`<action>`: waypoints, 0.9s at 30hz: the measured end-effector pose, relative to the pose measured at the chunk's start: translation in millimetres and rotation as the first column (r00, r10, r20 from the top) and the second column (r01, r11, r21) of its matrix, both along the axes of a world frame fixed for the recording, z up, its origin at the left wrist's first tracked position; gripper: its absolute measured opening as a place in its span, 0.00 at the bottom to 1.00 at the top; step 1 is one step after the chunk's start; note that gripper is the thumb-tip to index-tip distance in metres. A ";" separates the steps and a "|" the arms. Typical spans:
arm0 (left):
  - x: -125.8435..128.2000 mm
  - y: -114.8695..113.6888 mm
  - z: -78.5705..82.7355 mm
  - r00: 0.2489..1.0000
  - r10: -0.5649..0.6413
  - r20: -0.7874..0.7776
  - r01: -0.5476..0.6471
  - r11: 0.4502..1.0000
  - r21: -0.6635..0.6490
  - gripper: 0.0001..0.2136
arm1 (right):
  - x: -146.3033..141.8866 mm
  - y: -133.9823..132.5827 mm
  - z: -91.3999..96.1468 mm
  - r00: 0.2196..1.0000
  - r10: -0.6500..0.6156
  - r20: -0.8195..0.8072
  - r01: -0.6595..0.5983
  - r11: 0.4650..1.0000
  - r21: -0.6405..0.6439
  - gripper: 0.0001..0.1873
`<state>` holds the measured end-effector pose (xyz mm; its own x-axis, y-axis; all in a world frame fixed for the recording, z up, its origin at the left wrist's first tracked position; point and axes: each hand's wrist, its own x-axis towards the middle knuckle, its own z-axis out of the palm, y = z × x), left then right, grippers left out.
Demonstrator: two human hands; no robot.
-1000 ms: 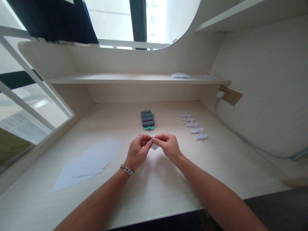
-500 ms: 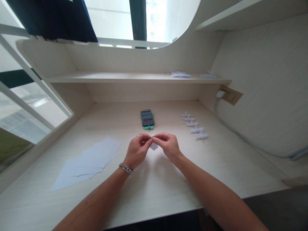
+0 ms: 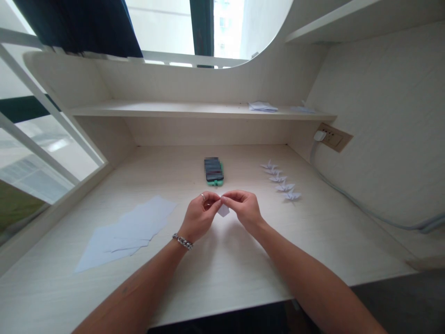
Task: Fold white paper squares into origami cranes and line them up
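A small piece of folded white paper [image 3: 223, 211] is pinched between my two hands, above the middle of the desk. My left hand [image 3: 200, 213], with a ring and a chain bracelet, grips its upper edge between thumb and forefinger. My right hand [image 3: 243, 208] pinches the same edge from the other side, fingertips almost meeting the left ones. The upper part of the paper is hidden behind my fingers. To the right stands a row of several folded paper cranes [image 3: 285, 187]. Loose white paper sheets [image 3: 128, 227] lie overlapping on the left.
Just beyond my hands lies a phone [image 3: 213, 170] with a green edge. More folded paper [image 3: 262, 107] rests on the shelf [image 3: 156, 109] at the back. A white plug sits in the wall socket [image 3: 335, 138], its grey cable [image 3: 361, 204] running along the desk's right side.
The view has shifted very slightly. Both hands keep their pinch on the folded paper, with no clear change in its shape.
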<state>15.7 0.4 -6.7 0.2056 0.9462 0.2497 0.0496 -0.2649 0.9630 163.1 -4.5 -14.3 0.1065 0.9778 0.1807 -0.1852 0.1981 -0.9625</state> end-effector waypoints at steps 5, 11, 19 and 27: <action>0.0 -1.4 2.1 1.000 -0.009 -0.008 0.009 1.000 0.000 0.10 | 0.0 -0.6 1.9 1.000 -0.021 -0.002 0.021 1.000 0.004 0.13; 0.2 -1.7 3.2 1.000 -0.007 0.002 0.007 1.000 0.001 0.11 | 0.4 1.2 -1.2 0.999 -0.001 -0.033 0.002 0.999 0.033 0.13; -0.2 -1.0 1.3 0.999 0.004 0.054 -0.004 1.000 0.002 0.12 | 0.6 1.0 0.3 1.000 0.016 -0.021 -0.015 0.999 0.047 0.14; -4.3 2.7 -2.7 0.999 -0.053 0.008 0.053 0.999 -0.004 0.11 | 5.7 -2.3 5.7 0.985 0.139 0.106 -0.143 0.989 0.028 0.18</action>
